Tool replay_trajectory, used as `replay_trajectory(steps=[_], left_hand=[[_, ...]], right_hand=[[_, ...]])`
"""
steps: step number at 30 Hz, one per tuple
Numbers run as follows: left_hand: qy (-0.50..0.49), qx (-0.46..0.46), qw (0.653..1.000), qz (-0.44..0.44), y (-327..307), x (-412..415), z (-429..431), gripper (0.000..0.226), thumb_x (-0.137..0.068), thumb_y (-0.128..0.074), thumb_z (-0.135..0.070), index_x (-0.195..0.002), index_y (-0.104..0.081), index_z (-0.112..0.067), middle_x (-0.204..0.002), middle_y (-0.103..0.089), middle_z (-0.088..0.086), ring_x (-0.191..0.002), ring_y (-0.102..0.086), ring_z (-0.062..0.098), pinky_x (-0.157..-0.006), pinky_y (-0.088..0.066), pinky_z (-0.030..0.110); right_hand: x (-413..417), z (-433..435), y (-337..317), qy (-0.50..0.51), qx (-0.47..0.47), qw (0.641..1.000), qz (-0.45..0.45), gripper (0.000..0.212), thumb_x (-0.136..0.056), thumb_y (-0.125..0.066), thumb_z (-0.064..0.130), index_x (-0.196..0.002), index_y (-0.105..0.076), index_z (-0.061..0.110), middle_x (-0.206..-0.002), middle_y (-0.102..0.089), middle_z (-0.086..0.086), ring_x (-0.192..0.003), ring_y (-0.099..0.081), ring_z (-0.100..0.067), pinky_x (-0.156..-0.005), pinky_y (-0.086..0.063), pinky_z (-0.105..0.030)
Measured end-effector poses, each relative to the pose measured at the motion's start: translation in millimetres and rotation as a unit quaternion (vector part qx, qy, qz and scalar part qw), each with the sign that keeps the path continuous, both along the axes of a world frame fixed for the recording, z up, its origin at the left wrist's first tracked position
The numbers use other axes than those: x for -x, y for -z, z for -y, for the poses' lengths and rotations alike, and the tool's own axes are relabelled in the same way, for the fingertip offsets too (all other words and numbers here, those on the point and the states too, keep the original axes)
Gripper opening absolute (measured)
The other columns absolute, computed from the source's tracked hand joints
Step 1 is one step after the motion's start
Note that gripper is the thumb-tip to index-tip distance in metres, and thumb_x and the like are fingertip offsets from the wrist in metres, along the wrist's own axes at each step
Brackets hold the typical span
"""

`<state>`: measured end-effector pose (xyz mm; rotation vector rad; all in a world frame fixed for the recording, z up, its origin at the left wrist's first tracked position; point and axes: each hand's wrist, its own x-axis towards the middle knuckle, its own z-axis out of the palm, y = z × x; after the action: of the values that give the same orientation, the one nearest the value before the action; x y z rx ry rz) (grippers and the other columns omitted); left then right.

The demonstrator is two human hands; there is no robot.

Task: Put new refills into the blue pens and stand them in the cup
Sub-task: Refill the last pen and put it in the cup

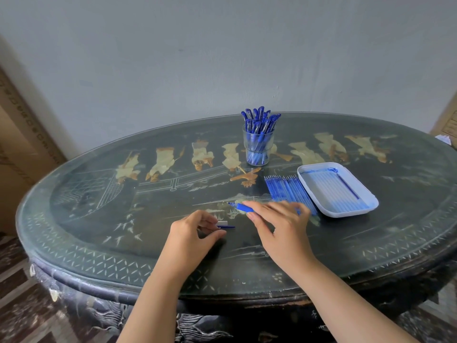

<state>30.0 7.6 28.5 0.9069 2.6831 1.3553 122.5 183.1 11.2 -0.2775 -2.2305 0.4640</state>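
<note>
1. On the near half of the oval table point(123, 226), as the head camera saw it, both hands sat close together. This looked like the closing-up stage for one pen.
2. The right hand point(279, 224) lay over a blue pen point(243, 207).
   - The pen's tip pointed left, toward the other hand.
   - Its rubber grip section and point stuck out past the fingertips, and the rest of the barrel was hidden under the palm.
   - The fingers were nearly straight and blurred, so I could not tell whether they clasped the pen or only covered it.
3. The left hand point(195, 231) had thumb and forefinger curved but apart, clamping nothing.
   - A cap point(226, 226) lay on the table just off their tips, and I could not tell whether the forefinger touched it.
   - It lay in line with the pen's point, probably so the two could be joined with little travel.
4. The refills point(284, 190) lay in a tidy row just right of the right hand, up against the white tray point(346, 214) and within easy reach. The tray held paler tubes point(331, 191), perhaps spent ones set apart from the fresh stock.
5. The cup point(258, 154) stood upright toward the back, well apart from the pen under the hand. It was crowded with capped pens point(259, 120), so much of the job appeared done.
</note>
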Motion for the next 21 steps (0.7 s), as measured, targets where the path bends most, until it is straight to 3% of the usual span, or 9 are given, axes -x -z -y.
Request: replay_trajectory(steps=[3, 5, 8, 14, 18, 21], left_hand=[[-0.020, -0.014, 0.999, -0.047, -3.0, -1.0, 1.6, 0.018, -0.077, -0.082, -0.024, -0.087, -0.067, -0.023, -0.079, -0.068, -0.015, -0.084, -0.061, -0.005, -0.073, -0.038, 0.000], [-0.027, -0.047, 0.996, -0.068, -9.7, -4.3, 0.9, 0.016, -0.078, -0.081, -0.024, -0.087, -0.067, -0.025, -0.080, -0.068, -0.017, -0.085, -0.061, -0.003, -0.075, -0.038, 0.002], [0.029, -0.117, 0.992, 0.031, -20.9, -13.6, -3.4, 0.020, -0.073, -0.084, -0.022, -0.087, -0.071, -0.025, -0.085, -0.072, -0.016, -0.081, -0.066, 0.002, -0.076, -0.043, 0.010], [0.097, -0.194, 0.959, 0.185, -26.6, -22.7, -8.8, 0.020, -0.074, -0.083, -0.008, -0.089, -0.072, -0.013, -0.087, -0.075, 0.005, -0.087, -0.071, 0.025, -0.086, -0.056, 0.035], [0.110, -0.211, 0.947, 0.216, -29.8, -23.6, -9.3, 0.017, -0.079, -0.077, 0.000, -0.092, -0.071, -0.008, -0.091, -0.075, 0.008, -0.092, -0.071, 0.028, -0.090, -0.056, 0.039], [0.105, -0.182, 0.957, 0.199, -29.5, -20.5, -6.1, 0.018, -0.078, -0.076, 0.003, -0.087, -0.073, -0.012, -0.088, -0.075, 0.006, -0.086, -0.072, 0.025, -0.084, -0.056, 0.035]], right_hand=[[0.6, 9.7, -15.5, -0.021, 0.090, 0.995, -0.035, 0.023, -0.091, -0.056, 0.042, -0.106, -0.073, 0.037, -0.090, -0.062, 0.017, -0.086, -0.058, -0.010, -0.078, -0.041, -0.042], [-0.7, 18.7, -29.7, -0.052, 0.183, 0.981, -0.032, 0.017, -0.089, -0.064, 0.037, -0.103, -0.074, 0.037, -0.091, -0.060, 0.014, -0.087, -0.055, -0.008, -0.078, -0.044, -0.031], [-4.1, 30.3, -47.0, -0.132, 0.315, 0.940, 0.004, 0.016, -0.087, -0.071, 0.026, -0.097, -0.072, 0.040, -0.089, -0.066, 0.012, -0.084, -0.059, -0.007, -0.072, -0.042, -0.013], [-7.2, 37.5, -57.2, -0.157, 0.403, 0.901, 0.018, 0.018, -0.088, -0.070, 0.024, -0.091, -0.071, 0.042, -0.090, -0.072, 0.020, -0.092, -0.065, -0.008, -0.080, -0.052, -0.022], [-10.1, 39.3, -63.8, -0.171, 0.464, 0.869, 0.011, 0.016, -0.089, -0.069, 0.018, -0.093, -0.072, 0.034, -0.090, -0.074, 0.014, -0.086, -0.068, 0.001, -0.073, -0.050, -0.012], [-10.9, 36.0, -68.1, -0.177, 0.485, 0.856, 0.008, 0.014, -0.089, -0.069, 0.020, -0.100, -0.072, 0.028, -0.088, -0.074, 0.007, -0.076, -0.066, 0.001, -0.067, -0.049, -0.013]])
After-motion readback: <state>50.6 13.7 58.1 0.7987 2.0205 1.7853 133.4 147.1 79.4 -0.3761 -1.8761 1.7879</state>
